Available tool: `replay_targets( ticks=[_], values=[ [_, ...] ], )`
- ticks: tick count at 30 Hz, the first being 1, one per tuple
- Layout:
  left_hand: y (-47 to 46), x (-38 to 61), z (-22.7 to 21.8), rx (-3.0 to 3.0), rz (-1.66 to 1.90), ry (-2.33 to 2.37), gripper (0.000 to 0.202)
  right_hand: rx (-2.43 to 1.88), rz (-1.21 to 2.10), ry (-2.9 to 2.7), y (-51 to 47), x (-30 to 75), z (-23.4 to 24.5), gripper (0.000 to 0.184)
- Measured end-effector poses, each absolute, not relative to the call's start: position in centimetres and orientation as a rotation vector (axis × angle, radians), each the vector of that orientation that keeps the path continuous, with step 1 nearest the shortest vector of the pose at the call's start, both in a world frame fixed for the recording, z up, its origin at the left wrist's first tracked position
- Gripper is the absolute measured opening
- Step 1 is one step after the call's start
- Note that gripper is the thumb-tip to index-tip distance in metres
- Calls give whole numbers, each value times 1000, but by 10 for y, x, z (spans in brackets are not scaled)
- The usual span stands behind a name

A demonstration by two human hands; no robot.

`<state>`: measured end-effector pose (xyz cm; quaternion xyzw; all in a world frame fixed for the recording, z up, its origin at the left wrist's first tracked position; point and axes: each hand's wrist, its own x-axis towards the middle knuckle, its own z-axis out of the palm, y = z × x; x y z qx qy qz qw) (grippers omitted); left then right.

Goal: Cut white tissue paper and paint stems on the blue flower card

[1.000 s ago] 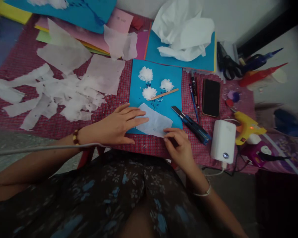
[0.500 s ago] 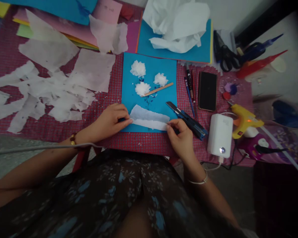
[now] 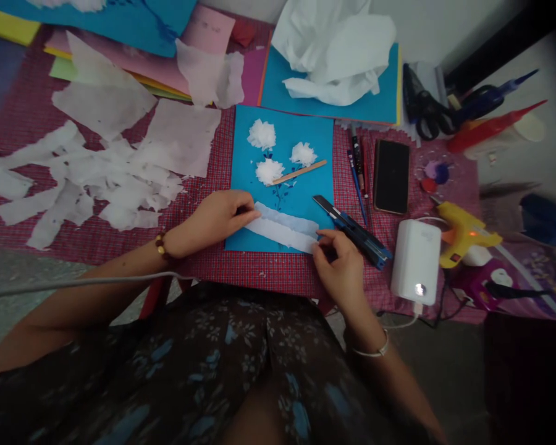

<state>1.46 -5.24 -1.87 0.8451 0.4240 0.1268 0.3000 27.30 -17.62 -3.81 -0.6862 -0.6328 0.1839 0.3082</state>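
A strip of thin white paper [image 3: 285, 228], partly folded lengthwise, lies over the lower part of a blue sheet [image 3: 306, 133]. My left hand [image 3: 225, 216] pinches the strip's left end between thumb and fingers. At its right end, my right hand [image 3: 337, 259] grips the edge with curled fingers. Three fluffy white paper flowers [image 3: 269, 171] sit on the blue sheet above dark blue painted stems. A thin wooden stick [image 3: 301, 172] lies slantwise beside them. Right of the strip, a box cutter [image 3: 352, 232] rests with its blade out, close to my right hand.
Torn white paper pieces [image 3: 115, 167] cover the left of the checked cloth. Crumpled white paper [image 3: 338, 49] tops a blue stack at the back. On the right are a phone [image 3: 391, 176], a white power bank [image 3: 416, 261], a yellow glue gun [image 3: 466, 232] and black scissors [image 3: 429, 111].
The paper strip's fold looks wider now, with the lower flap covering more of it. My left hand has shifted up and inward along the strip. The whole view has moved slightly.
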Motion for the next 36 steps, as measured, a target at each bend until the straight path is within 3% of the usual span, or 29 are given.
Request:
replay_targets(
  ticks=[5, 10, 15, 22, 28, 36],
  values=[
    [-55, 7, -9, 2156, 529, 1257, 30, -1819, 434, -1718, -181, 273, -41, 19],
    [-96, -3, -2, 2608, 756, 1195, 27, -1828, 451, -1708, -180, 274, -43, 19],
    [-133, 13, -16, 2858, 389, 757, 42, -1828, 442, -1724, -179, 273, -41, 20],
    [-133, 25, -31, 2821, 61, 777, 63, -1811, 460, -1726, -178, 274, -41, 22],
    [-135, 24, -32, 2783, 18, 815, 64, -1696, 223, -1828, -193, 268, -27, 27],
    [-146, 40, -28, 2824, 156, 864, 54, -1658, 364, -2314, -203, 253, -29, 41]
  ],
)
